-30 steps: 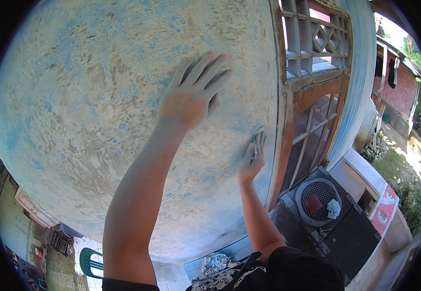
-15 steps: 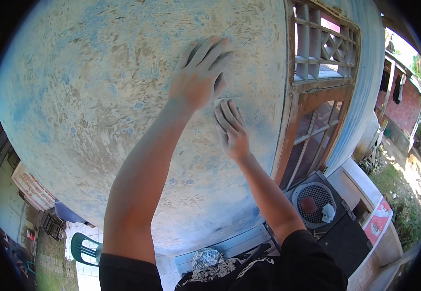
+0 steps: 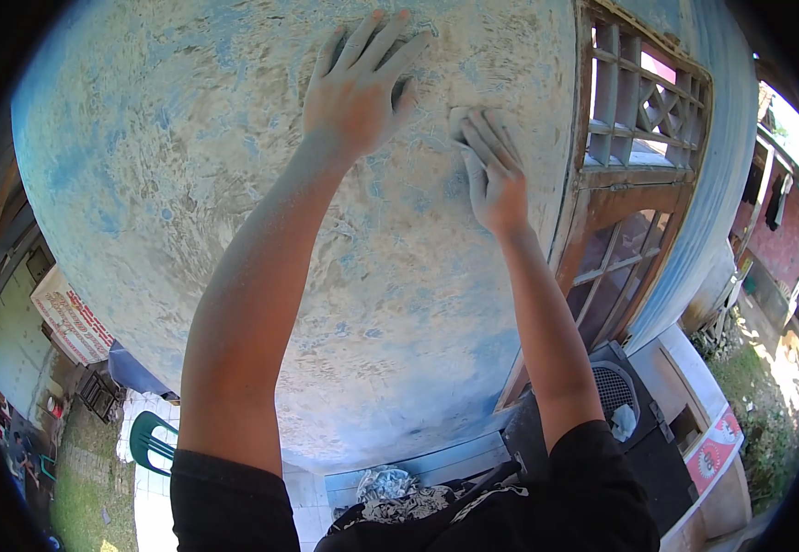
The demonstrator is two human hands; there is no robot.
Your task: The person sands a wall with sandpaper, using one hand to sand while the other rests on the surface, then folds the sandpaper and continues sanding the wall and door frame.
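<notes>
Blue-and-cream paint, worn and patchy, covers the wall in front of me. My left hand lies flat high on it, fingers spread and thumb out to the side, holding nothing. Lower and to the right, my right hand presses a pale piece of sandpaper against the wall. Most of that sheet is hidden under the fingers; only its upper edge and corner show. Grey dust coats both hands and forearms.
Right of the wall stands a wooden door frame with lattice and panes. Below it is a dark box with a round grille. A green chair stands lower left, near a white printed carton. A crumpled plastic bag lies at the wall's foot.
My right hand has slid up and to the right along the wall with the sandpaper. The left hand now sits higher in view, still spread on the wall. The view has shifted slightly.
</notes>
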